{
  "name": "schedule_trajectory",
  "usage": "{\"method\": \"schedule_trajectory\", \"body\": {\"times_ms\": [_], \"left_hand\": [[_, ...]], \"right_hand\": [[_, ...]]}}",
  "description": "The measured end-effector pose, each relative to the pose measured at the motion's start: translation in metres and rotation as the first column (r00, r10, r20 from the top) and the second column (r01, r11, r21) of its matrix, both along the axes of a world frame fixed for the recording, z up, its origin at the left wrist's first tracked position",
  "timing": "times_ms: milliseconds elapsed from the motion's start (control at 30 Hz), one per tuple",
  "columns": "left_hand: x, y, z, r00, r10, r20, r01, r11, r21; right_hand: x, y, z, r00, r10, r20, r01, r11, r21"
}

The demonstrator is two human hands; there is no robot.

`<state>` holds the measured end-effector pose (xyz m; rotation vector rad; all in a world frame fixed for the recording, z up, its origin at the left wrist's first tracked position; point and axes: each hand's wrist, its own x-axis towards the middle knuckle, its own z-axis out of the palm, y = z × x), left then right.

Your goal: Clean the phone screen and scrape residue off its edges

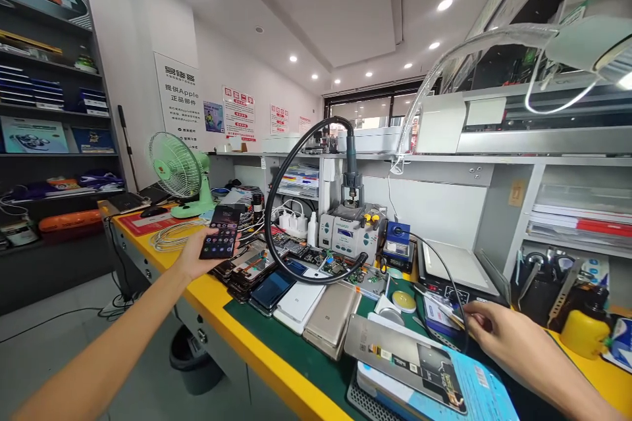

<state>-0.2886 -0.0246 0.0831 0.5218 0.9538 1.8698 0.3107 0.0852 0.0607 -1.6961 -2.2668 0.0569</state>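
Note:
My left hand [195,253] is closed around a black smartphone [220,233], held up over the left part of the bench with its lit screen of app icons facing me. At the right, my right hand [498,329] has its fingers curled in a pinch beside some slender tools [444,309] on a small blue-and-white box. What the fingertips hold, if anything, is too small to make out. Below it lies a phone screen panel [405,362] on a light-blue box [486,381]. Several phones, among them a gold one [333,319] and a white one [299,302], lie between my hands.
A hot-air station [340,233] with a looping black hose [271,210] stands mid-bench. A green fan [178,168] is at the left, a flat heating plate [459,266] and yellow bottle [585,329] at the right. A lamp [587,46] hangs above; a bin [195,362] stands below.

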Motion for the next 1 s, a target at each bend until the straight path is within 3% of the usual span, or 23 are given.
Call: {"method": "schedule_trajectory", "body": {"times_ms": [267,600,1000], "left_hand": [[0.005,0.0,-0.003,0.997,0.005,-0.076,-0.005,1.0,0.001],[0.019,0.003,-0.005,1.0,-0.008,-0.001,0.008,1.0,-0.005],[0.02,0.0,-0.014,0.999,-0.011,0.048,0.01,1.0,0.015]], "right_hand": [[-0.004,-0.008,0.007,1.0,0.005,-0.019,-0.005,1.0,0.026],[-0.008,-0.016,0.016,1.0,-0.005,-0.003,0.005,1.0,0.014],[-0.009,-0.015,0.014,1.0,-0.014,-0.003,0.014,1.0,0.011]]}}
